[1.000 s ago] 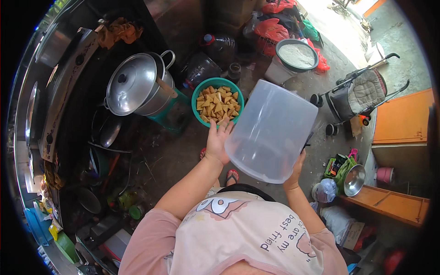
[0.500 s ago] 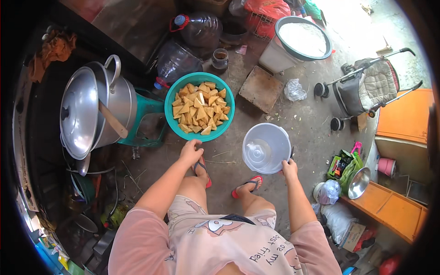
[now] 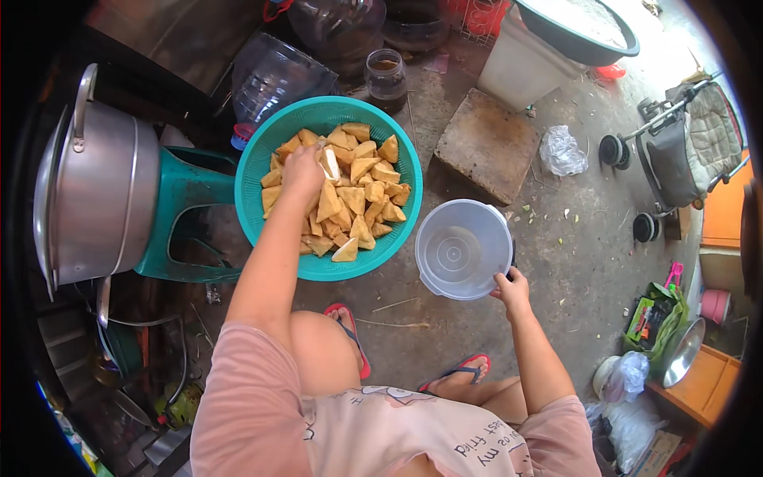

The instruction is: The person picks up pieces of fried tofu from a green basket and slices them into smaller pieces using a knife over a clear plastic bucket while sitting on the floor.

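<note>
A turquoise plastic basket [image 3: 407,187] holds a heap of golden-brown fried tofu triangles [image 3: 351,199], some with white cut sides. My left hand [image 3: 304,169] reaches over the basket's near rim and touches the tofu on the left of the heap. A white-sided piece lies beside its fingers, which point down and are mostly hidden by the hand. To the right of the basket, a clear round plastic tub [image 3: 439,253] is tilted toward me with nothing in it. My right hand [image 3: 513,289] grips the tub's lower right rim, near its dark handle.
On the left, a large aluminium pot [image 3: 119,191] stands by a green plastic stool [image 3: 191,183]. Behind the basket are a jar [image 3: 386,79] and big clear bottles [image 3: 278,79]. A flat square block [image 3: 487,147], crumpled plastic [image 3: 564,151] and a stroller [image 3: 675,151] stand to the right.
My left hand has moved from in front of the basket onto the tofu. I have leaned nearer, so the basket looks larger. My right hand still holds the tub, whose tilt has changed slightly.
</note>
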Motion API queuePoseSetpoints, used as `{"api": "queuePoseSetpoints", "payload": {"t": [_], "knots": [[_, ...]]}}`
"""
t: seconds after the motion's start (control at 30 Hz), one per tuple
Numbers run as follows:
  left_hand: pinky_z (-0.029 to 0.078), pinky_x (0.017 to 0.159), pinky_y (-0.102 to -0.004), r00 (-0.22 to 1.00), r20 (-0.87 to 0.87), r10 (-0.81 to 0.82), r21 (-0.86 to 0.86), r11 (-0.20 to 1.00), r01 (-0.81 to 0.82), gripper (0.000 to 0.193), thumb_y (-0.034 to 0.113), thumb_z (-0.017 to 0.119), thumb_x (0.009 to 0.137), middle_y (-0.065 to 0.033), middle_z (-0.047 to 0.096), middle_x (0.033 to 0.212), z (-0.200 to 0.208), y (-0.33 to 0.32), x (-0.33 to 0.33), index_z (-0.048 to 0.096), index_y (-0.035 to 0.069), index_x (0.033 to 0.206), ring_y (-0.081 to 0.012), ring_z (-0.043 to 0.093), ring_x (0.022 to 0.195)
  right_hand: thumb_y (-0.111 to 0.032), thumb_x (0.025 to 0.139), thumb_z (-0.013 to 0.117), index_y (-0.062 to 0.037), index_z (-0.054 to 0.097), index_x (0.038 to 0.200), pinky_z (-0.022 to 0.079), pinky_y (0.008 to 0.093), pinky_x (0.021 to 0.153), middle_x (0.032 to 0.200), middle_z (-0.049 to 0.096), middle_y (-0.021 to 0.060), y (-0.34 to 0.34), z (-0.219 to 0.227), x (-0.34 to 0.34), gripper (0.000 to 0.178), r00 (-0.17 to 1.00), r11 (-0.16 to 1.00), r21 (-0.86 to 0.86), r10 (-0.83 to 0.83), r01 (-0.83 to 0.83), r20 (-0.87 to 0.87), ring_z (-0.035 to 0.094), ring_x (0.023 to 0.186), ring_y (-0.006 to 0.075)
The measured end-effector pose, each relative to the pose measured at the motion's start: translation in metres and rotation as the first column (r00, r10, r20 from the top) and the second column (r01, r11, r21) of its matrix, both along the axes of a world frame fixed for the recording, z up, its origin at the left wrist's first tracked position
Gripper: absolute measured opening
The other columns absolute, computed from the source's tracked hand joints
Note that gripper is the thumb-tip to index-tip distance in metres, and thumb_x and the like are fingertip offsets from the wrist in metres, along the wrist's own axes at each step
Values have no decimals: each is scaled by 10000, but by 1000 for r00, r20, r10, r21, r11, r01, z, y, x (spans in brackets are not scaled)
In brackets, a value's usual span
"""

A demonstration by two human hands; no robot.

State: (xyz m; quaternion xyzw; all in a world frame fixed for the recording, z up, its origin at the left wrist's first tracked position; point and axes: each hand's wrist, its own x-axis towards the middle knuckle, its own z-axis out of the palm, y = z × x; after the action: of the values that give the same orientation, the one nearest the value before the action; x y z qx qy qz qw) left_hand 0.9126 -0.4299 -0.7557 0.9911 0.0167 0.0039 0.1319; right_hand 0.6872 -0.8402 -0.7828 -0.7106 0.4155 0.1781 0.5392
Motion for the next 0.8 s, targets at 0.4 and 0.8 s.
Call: {"api": "queuePoseSetpoints", "payload": {"t": [0.4, 0.8], "knots": [[431, 952, -352, 920, -309, -241, -357, 926, 123, 526, -17, 590, 697, -129, 589, 1105, 3, 9, 35, 545, 83, 1212, -264, 541, 1128, -212, 869, 602, 31, 536, 1202, 575, 306, 655, 983, 620, 109, 2, -67, 27, 418, 987, 991, 133, -34, 13, 154, 615, 750, 174], [455, 905, -316, 885, -146, -442, -640, 724, 256, 321, 26, 643, 804, -71, 619, 1072, 20, 15, 30, 562, 22, 1115, -171, 588, 1014, -105, 948, 440, -27, 492, 1310, 455, 235, 553, 1140, 539, 95, -5, -22, -9, 373, 843, 987, -109, -38, 114, 537, 532, 687, 108]]}}
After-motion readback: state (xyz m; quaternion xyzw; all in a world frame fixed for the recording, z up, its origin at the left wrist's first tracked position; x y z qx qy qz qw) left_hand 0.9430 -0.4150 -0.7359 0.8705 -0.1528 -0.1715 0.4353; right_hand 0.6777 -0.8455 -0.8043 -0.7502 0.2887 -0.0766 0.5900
